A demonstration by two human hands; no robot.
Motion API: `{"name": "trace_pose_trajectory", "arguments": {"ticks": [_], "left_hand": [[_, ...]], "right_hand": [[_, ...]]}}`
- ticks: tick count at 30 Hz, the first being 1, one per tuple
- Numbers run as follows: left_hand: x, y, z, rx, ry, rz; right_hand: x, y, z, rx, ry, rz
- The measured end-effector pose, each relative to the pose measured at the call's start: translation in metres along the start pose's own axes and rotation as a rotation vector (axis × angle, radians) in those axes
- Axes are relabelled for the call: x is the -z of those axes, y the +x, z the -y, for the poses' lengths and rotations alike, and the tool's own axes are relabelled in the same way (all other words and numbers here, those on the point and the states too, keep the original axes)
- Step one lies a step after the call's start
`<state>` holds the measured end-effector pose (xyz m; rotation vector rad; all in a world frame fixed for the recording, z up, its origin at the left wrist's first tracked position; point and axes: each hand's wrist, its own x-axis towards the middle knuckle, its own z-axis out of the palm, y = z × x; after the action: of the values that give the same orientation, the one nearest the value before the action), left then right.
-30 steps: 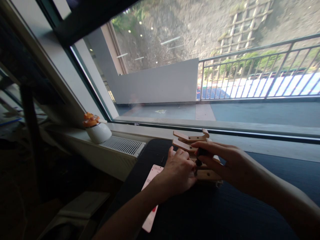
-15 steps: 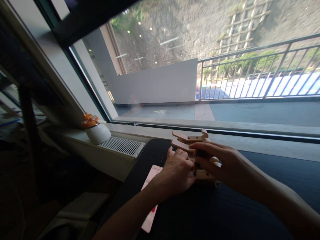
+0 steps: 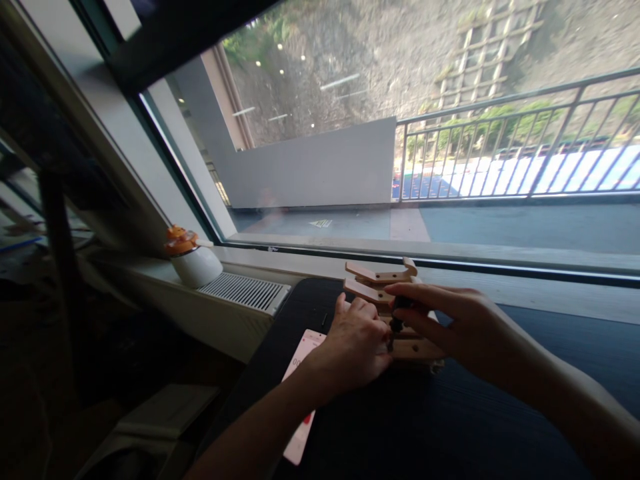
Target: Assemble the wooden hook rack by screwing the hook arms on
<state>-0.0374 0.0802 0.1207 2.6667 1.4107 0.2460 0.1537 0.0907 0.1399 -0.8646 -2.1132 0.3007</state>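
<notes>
Several light wooden strips with upturned ends and dark holes, like a wooden hook rack, lie together on the dark table. My left hand is closed over the near left part of the wood, its fingers curled against it. Between the thumb and fingers of my right hand is a short dark tool, like a stubby screwdriver. It stands upright with its lower end at the wood, close to my left fingertips. The exact contact point of its tip is hidden.
A phone with a lit screen lies partly under my left forearm on the black table. Left of the table, a white and orange container stands by a vent grille. A window runs behind.
My right hand has shifted slightly right and its fingers have turned, so more of the dark tool shows. The left hand and the wood stay in place.
</notes>
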Motion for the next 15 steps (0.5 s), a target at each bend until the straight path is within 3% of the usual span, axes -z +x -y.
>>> {"name": "trace_pose_trajectory", "arguments": {"ticks": [9,15], "left_hand": [[0.004,-0.005,0.004,-0.050,-0.061,-0.011],[-0.001,-0.022,0.016,-0.057,-0.117,-0.244]], "right_hand": [[-0.009,0.000,-0.001,0.028,-0.027,-0.036],[-0.007,0.002,-0.001,0.027,-0.009,-0.029]]}}
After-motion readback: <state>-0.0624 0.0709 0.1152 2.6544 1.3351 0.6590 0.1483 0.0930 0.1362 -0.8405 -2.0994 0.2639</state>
